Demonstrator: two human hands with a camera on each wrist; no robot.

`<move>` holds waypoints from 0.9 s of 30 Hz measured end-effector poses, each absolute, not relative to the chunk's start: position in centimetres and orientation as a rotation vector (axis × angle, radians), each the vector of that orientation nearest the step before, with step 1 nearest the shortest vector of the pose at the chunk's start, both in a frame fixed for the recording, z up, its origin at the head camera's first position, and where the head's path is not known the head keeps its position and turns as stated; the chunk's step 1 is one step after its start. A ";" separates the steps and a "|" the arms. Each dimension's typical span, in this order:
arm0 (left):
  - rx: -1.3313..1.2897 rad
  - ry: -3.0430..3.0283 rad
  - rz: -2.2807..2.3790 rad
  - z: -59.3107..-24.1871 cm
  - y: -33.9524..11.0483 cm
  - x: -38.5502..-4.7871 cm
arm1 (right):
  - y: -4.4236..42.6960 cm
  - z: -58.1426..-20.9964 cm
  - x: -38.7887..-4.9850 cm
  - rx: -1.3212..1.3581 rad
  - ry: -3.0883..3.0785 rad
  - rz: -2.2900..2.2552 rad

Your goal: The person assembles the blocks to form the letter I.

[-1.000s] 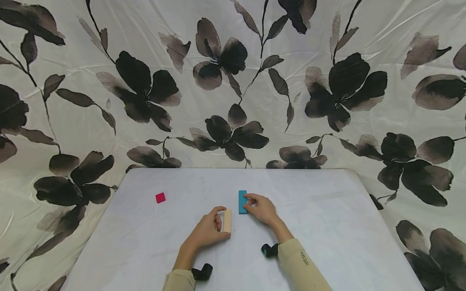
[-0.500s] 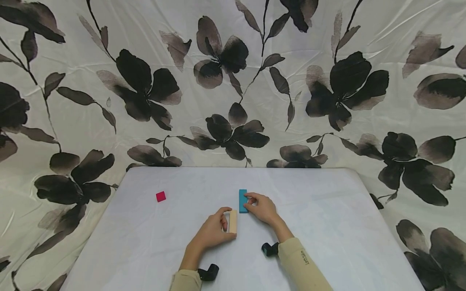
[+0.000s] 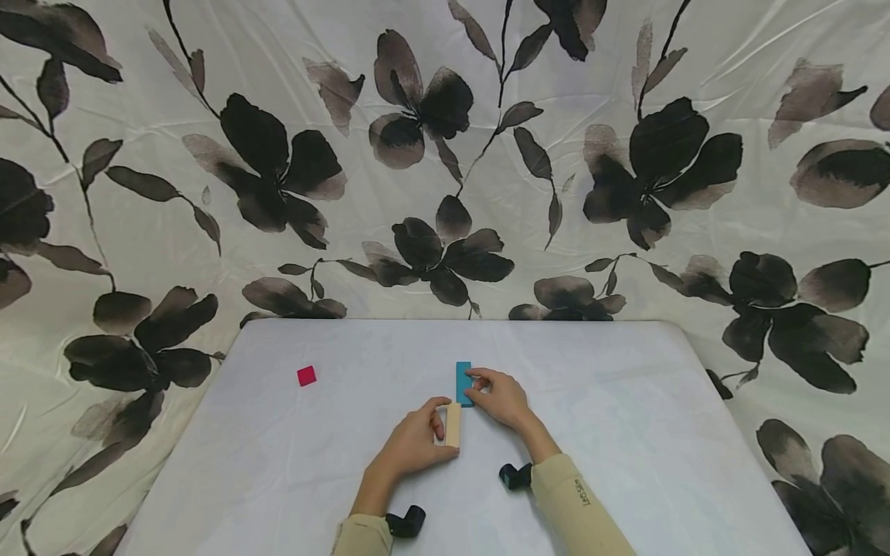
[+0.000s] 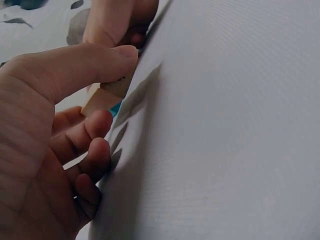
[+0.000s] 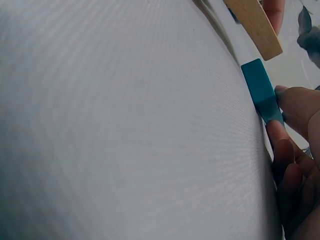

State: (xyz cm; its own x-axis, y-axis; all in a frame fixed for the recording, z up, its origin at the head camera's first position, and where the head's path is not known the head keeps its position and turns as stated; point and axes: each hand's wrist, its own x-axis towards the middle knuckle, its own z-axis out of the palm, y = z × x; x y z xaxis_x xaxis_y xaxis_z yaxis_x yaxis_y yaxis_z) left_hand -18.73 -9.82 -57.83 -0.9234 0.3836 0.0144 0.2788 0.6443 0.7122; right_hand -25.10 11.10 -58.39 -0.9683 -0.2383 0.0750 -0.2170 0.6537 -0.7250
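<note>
My left hand (image 3: 410,442) holds a plain wooden block (image 3: 453,425) by its two ends, thumb at the near end and index finger at the far end. In the left wrist view the thumb covers part of the wooden block (image 4: 102,100). Just beyond it, a blue block (image 3: 463,384) lies lengthwise on the table. My right hand (image 3: 502,398) grips that blue block at its right side with thumb and index finger. From the right wrist view, the wooden block (image 5: 256,30) appears raised off the table, near one end of the blue block (image 5: 260,87).
A small red block (image 3: 307,376) lies on the far left of the white-covered table (image 3: 626,432). Behind the table's far edge hangs a flower-printed cloth (image 3: 542,177). Black wrist cameras (image 3: 406,522) sit on both forearms.
My left hand has moved right with the wooden block, bringing it up close to the near end of the blue block. The right hand, blue block and red block have stayed in place.
</note>
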 end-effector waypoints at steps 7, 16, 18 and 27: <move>0.545 2.728 1.132 -57.9 -9.3 -18.6 | 11.2 -58.6 -25.2 -0.396 2.829 -1.248; 0.537 2.781 1.081 -58.0 -8.8 -18.5 | 11.2 -58.7 -25.2 -0.399 2.851 -1.237; 0.520 2.796 1.057 -58.1 -8.7 -18.5 | 11.2 -58.7 -25.2 -0.403 2.851 -1.243; 0.513 2.846 1.000 -58.4 -8.4 -18.5 | 11.2 -58.7 -25.2 -0.396 2.838 -1.255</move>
